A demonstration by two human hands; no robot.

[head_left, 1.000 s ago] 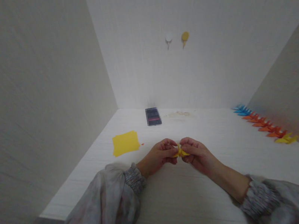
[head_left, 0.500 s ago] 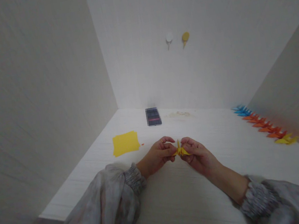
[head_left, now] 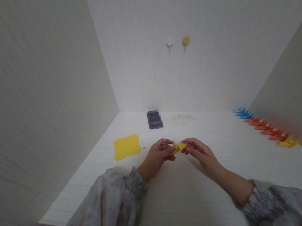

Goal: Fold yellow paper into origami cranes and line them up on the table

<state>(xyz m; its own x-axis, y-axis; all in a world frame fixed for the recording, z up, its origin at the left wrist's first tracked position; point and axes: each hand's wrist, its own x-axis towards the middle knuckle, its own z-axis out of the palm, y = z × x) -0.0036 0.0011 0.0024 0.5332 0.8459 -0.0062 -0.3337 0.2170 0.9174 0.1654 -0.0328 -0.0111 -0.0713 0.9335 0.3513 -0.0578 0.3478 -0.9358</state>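
A small yellow origami crane [head_left: 177,147] is held between my two hands, over the white table. My left hand [head_left: 160,154] pinches one wing between thumb and fingers, with a ring showing on a finger. At the other wing, the fingertips of my right hand [head_left: 200,152] are closed on its edge. One thin point of the folded paper stands up near the left fingers. A stack of yellow paper sheets [head_left: 127,147] lies to the left of my hands, with a tiny orange scrap [head_left: 144,148] beside it.
Along the right wall runs a row of folded cranes: blue ones [head_left: 244,113], orange-red ones [head_left: 266,128] and a yellow one [head_left: 288,142]. A dark, blurred flat object [head_left: 154,119] lies at the back. Two hooks, one white [head_left: 169,42] and one yellow [head_left: 186,41], are on the back wall.
The crane has turned and shifted slightly left, so its wing toward my right hand shows more broadly. The right fingers have moved to that wing's outer edge.
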